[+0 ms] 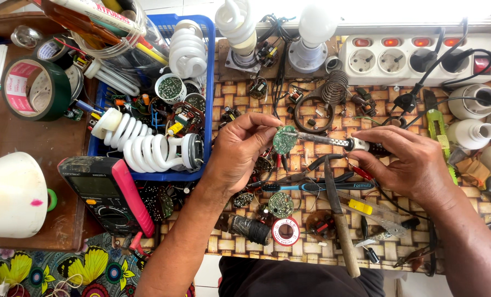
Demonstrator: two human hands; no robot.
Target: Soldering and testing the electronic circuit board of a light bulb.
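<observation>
Pinching a small round green board (pixel 284 139) by its rim, the left hand (pixel 240 151) holds it up on edge above the mat, thumb and fingertips closed on its left side. The right hand (pixel 413 162) is wrapped around the dark grip of a soldering iron (pixel 333 141), and the metal tip meets the board's face. The hands stay well apart, joined only by the iron.

Board looks light, thin, stiff and brittle, with small parts on it that could snap; the bare rim is the safe place to hold, as the left hand does. Iron looks light and rigid; the shaft is probably hot, so only the insulated grip is fit to take. Its long axis runs nearly level, left to right, tip pointing left at the board, cord end toward the right. Board's face turns toward the tip, roughly rightward.

Just below the hands lie a blue-handled tool (pixel 317 187), a wood-handled tool (pixel 341 220), a second round board (pixel 281 204) and a red solder reel (pixel 285 231). Left of them sits a blue basket (pixel 208 82) of spiral lamps and parts, with a multimeter (pixel 111 192) in front of it. A white power strip (pixel 421 58) runs along the back right, and a tape roll (pixel 36 88) lies far left.
</observation>
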